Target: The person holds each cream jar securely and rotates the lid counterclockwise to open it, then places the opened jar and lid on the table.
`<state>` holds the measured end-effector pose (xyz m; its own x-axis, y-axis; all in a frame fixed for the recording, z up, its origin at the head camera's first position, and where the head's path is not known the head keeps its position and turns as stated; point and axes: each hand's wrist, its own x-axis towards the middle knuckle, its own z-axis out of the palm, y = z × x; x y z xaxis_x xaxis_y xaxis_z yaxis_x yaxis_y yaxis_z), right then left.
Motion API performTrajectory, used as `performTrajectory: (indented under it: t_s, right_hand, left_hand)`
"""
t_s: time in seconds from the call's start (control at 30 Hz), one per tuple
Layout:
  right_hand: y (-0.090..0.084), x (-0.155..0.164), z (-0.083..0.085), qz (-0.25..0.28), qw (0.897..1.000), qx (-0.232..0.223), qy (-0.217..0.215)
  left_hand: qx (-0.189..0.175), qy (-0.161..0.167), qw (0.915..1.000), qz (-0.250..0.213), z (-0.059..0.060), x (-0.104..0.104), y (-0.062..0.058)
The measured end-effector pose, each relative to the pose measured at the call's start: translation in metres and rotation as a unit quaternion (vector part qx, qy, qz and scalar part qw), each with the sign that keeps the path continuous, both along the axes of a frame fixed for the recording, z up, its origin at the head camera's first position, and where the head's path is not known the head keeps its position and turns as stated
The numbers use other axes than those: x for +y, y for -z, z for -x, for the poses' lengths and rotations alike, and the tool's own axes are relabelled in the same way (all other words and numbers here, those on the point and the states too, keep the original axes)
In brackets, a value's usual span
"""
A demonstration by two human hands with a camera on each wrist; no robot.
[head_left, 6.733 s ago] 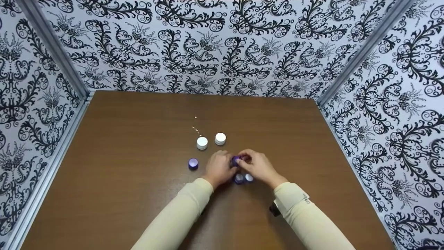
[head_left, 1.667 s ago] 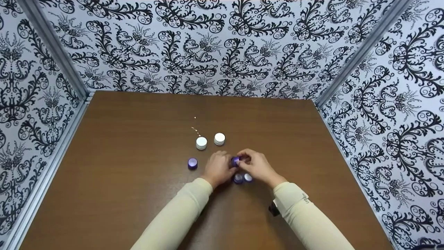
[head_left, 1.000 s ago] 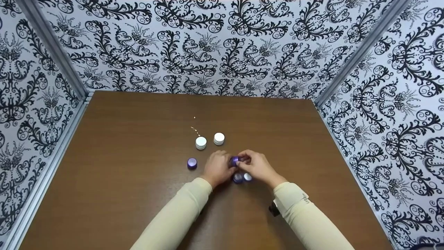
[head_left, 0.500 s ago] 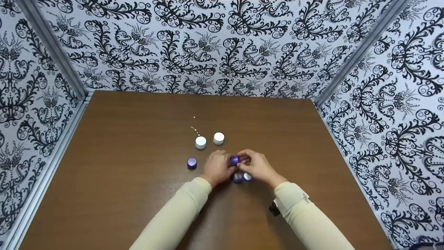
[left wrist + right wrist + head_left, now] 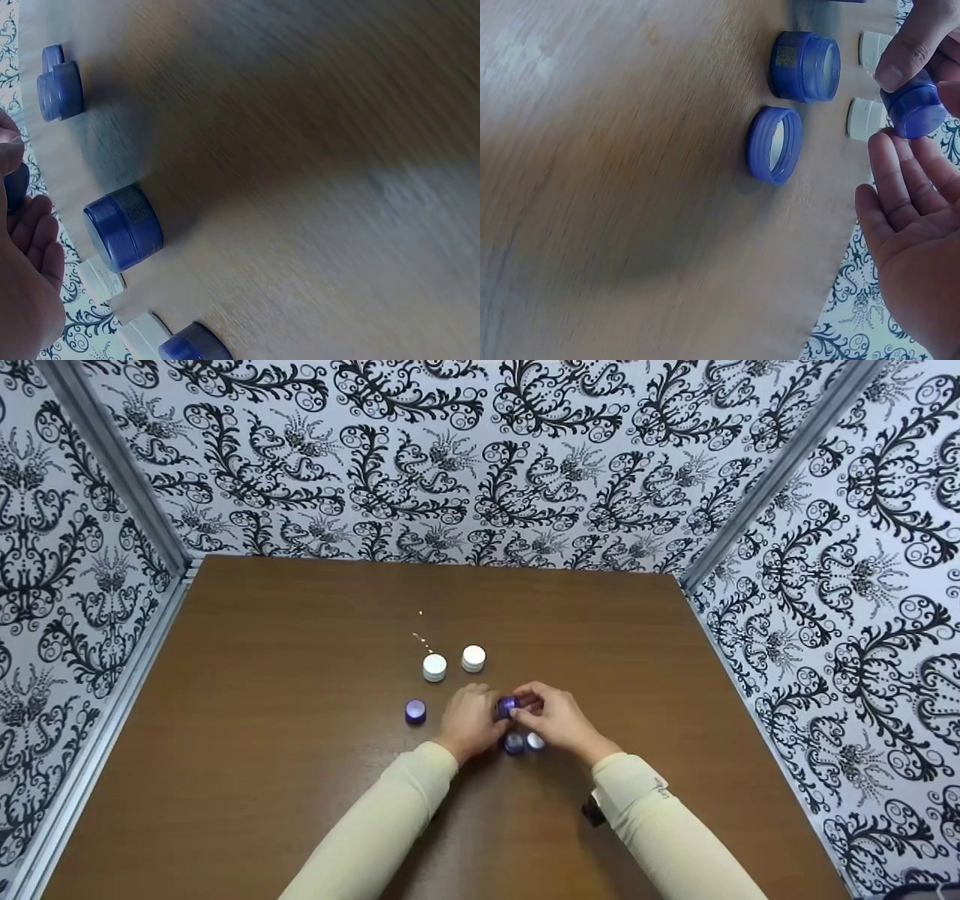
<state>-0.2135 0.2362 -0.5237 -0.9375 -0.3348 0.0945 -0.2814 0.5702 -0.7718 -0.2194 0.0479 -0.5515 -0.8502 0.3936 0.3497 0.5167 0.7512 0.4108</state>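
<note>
Above the table both hands meet at a small purple jar. My left hand grips its left side; the left thumb presses on the jar in the right wrist view. My right hand pinches its right side between thumb and fingers, while the lower fingers are loosely extended beneath. Just in front stands an uncapped purple jar. Its purple screw lid lies beside it, inside face showing. Another purple jar stands below my left hand, hidden in the head view.
Two white jars, one left and one right, stand beyond the hands. A further purple jar stands left of them. Tiny white specks dot the brown table. Patterned walls enclose the back and sides.
Both hands keep their place around the purple jar, which shifts and tilts slightly between the fingers. The other jars and the loose lid stay where they were.
</note>
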Motion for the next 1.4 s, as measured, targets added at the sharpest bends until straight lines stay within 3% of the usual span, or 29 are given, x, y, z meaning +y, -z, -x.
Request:
performTrajectory:
  t_s: [0.37, 0.77, 1.4]
  right_hand:
    - [0.0012, -0.0002, -0.0004, 0.014, 1.000, -0.003, 0.000]
    - [0.0003, -0.0013, -0.0010, -0.006, 1.000, -0.003, 0.010]
    - [-0.0013, -0.0019, -0.0001, -0.050, 0.998, 0.004, 0.033]
  left_hand:
    - [0.003, 0.001, 1.0000, -0.005, -0.0005, -0.0005, 0.0014]
    - [-0.002, 0.001, 0.9998, 0.019, -0.0004, -0.0010, -0.0007]
    - [-0.006, 0.001, 0.9999, 0.011, -0.0006, 0.0000, -0.0012]
